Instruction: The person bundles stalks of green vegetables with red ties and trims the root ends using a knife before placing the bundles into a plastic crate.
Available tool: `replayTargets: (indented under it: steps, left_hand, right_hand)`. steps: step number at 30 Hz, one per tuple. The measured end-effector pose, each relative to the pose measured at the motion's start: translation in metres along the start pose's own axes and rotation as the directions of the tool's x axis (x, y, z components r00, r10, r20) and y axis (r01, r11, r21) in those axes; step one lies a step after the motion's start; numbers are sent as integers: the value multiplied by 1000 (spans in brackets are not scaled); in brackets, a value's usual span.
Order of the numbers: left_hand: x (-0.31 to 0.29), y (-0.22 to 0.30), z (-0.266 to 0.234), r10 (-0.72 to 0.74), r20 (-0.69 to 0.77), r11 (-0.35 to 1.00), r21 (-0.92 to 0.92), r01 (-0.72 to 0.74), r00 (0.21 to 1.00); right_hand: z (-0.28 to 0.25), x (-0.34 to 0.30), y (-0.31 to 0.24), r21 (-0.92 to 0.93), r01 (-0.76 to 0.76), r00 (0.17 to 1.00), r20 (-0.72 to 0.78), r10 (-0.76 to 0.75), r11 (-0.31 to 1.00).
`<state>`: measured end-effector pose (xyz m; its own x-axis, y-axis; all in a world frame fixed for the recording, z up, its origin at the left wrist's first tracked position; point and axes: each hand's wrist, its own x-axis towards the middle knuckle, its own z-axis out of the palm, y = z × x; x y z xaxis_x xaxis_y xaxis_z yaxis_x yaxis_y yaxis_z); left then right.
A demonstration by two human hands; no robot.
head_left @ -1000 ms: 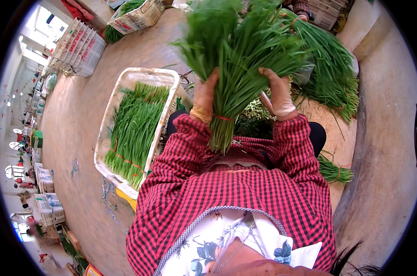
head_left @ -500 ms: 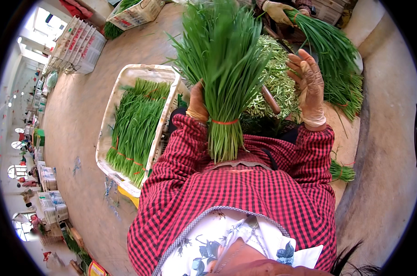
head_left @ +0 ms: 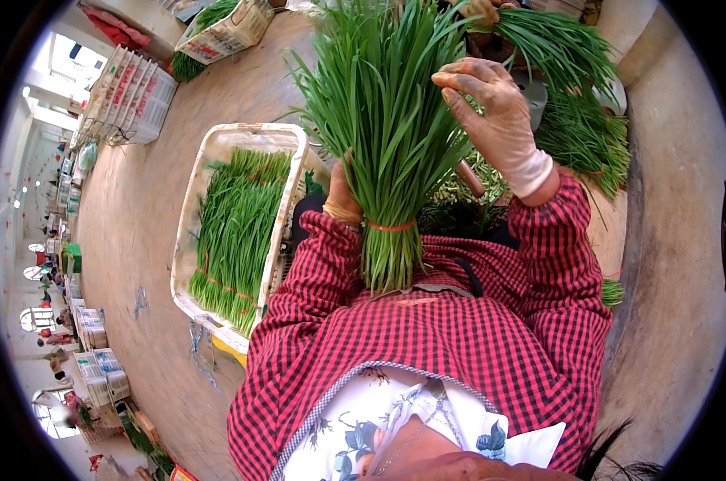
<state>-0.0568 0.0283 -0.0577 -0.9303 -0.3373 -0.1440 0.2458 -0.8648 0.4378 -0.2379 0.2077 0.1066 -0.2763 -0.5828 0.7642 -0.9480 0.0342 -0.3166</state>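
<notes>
A thick bunch of garlic chives (head_left: 387, 152) stands upright before my chest, cut ends down and leaves fanning out at the top. An orange band circles it near the base. Wrapped around its left side is my gloved left hand (head_left: 343, 192), fingers partly hidden behind the leaves. My gloved right hand (head_left: 491, 112) is raised beside the upper right leaves, holding nothing, its fingers apart and bent toward them. Whether the fingertips touch the leaves I cannot tell.
On my left, a white plastic crate (head_left: 188, 216) holds banded chive bunches. Trimmed pale stem pieces (head_left: 487, 178) lie behind my right wrist. More chives (head_left: 591, 152) are piled at far right. Across from me, another person's gloved hand (head_left: 481, 11) grips chives. Stacked crates (head_left: 130, 96) stand far left.
My right hand has moved left and up, closer to the bunch's leaves. My left hand still grips the bunch. The other person's hand has shifted up and left with its chives.
</notes>
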Motion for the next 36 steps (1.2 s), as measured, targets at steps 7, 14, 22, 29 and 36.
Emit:
replayTargets:
  steps: [7, 14, 22, 29, 36]
  left_hand:
    - [-1, 0, 2, -3, 77, 999, -40, 6, 997]
    - [1, 1, 18, -67, 103, 997, -42, 72, 992]
    - [1, 21, 57, 173, -191, 910, 406, -83, 966]
    - [-7, 26, 97, 240, -154, 906, 391, -164, 958]
    - [-6, 32, 57, 250, -230, 933, 317, -170, 941]
  right_hand:
    - [12, -3, 5, -82, 15, 986, 168, -1, 997]
    - [9, -5, 15, -134, 122, 985, 140, -103, 983]
    - [-37, 11, 22, -294, 27, 982, -172, -80, 955]
    - [9, -28, -11, -149, 74, 913, 408, -7, 986]
    - [3, -58, -6, -23, 31, 951, 307, -22, 999]
